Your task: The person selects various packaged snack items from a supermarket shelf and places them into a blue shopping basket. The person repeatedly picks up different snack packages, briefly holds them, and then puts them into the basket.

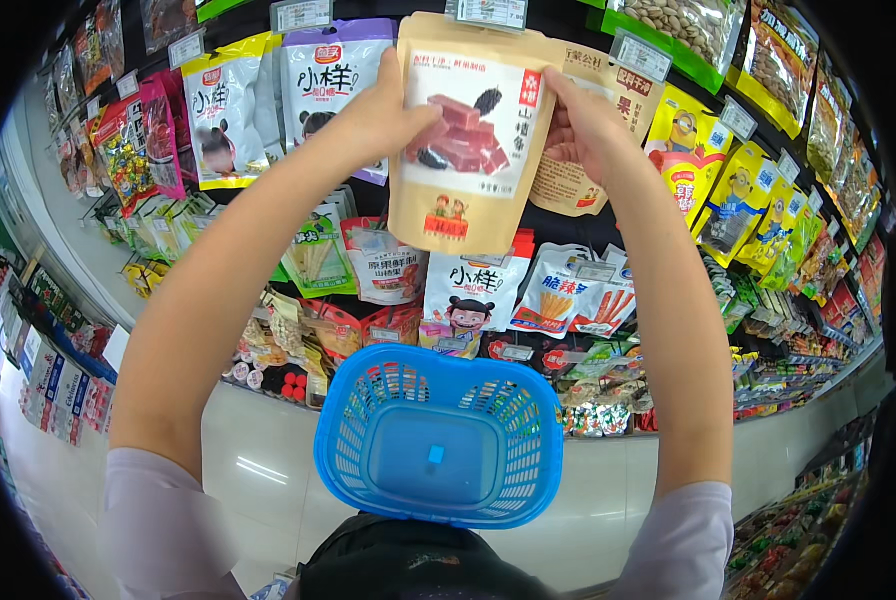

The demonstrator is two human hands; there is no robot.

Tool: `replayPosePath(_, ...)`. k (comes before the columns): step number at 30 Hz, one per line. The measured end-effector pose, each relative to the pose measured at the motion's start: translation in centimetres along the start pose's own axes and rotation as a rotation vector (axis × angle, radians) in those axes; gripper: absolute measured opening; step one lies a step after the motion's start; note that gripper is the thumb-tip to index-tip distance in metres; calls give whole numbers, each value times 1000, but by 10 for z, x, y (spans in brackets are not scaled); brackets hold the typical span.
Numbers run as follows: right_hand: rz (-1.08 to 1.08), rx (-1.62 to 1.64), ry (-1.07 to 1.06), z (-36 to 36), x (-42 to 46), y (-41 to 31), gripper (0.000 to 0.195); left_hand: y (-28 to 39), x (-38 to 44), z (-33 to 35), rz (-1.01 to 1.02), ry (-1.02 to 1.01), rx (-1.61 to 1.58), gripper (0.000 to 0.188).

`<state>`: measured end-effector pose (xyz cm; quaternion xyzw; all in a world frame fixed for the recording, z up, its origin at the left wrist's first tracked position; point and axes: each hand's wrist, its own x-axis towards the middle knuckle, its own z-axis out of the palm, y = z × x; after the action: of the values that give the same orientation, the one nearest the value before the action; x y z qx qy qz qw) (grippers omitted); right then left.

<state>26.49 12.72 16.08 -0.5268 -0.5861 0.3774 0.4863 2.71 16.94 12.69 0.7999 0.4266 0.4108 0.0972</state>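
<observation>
A tan kraft-paper snack pouch [466,202], printed with dark red fruit bars, is upright before me at the rack, its top just under a price tag. My left hand [388,120] grips its left edge, the thumb lying across the front. My right hand [579,124] is at its upper right edge, thumb on the front, the other fingers partly hidden behind. Another kraft pouch [568,184] hangs behind my right hand. Below the held pouch, a blue plastic shopping basket [439,517] with slotted sides has nothing in it but a small light-blue square on its floor.
Hanging snack bags surround my hands: a purple-and-white bag [335,67], a yellow-and-white bag [222,112] and a yellow pouch [680,146]. A white pouch [466,292] hangs just above the basket. Pale floor tiles [260,465] show below; shelves curve off at both sides.
</observation>
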Motion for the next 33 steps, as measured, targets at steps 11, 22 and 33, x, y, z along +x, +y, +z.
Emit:
replayPosePath(11,-13,-6,4,-4,27,-5,41,10,28,-9,-111,-47,7,74)
replayPosePath(22,1,-58,33,-4,33,-6,45,11,34,-4,-185,-42,-34,70)
replayPosePath(33,-342,-488,-83,-25,-53,110,32,-2,-130,25,-169,-306,-23,77)
